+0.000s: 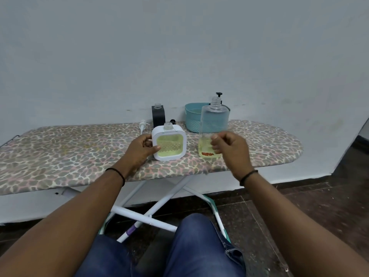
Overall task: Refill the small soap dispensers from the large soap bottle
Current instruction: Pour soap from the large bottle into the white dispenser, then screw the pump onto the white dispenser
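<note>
Seated at an ironing board (60, 148) used as the work surface; leopard-print cover, wall behind.

Left hand (142, 149) gripping the white square dispenser (169, 143) by its left side, thumb across the front lower corner, fingers curled round behind; dispenser upright near the middle of the board, close to the front edge, neck open with no pump fitted; yellow-green soap filling most of its window, so this one judged refilled or nearly so.

Right hand (231, 147) loosely curled just beside the large soap bottle (212, 130), fingertips at or very near its lower wall; cannot tell whether touching, and no clear grip seen; appears to hold nothing. Bottle upright to the right of the white dispenser, apart from it, cap off, only a shallow layer of soap left at the bottom.

Toward the back edge: a black dispenser (158, 115), neck open, pump out; contents not visible, so probably next to fill, though the remaining soap looks scant. A white pump (142, 125) lying just left of it, likely belonging to the white dispenser; a small black part (173, 121) just right of it. A teal basket (196, 118) at the back right, behind the large bottle, with a black pump head (219, 94) showing above.

Left to do, by this reading: fill the black dispenser; refit pumps and cap.
</note>
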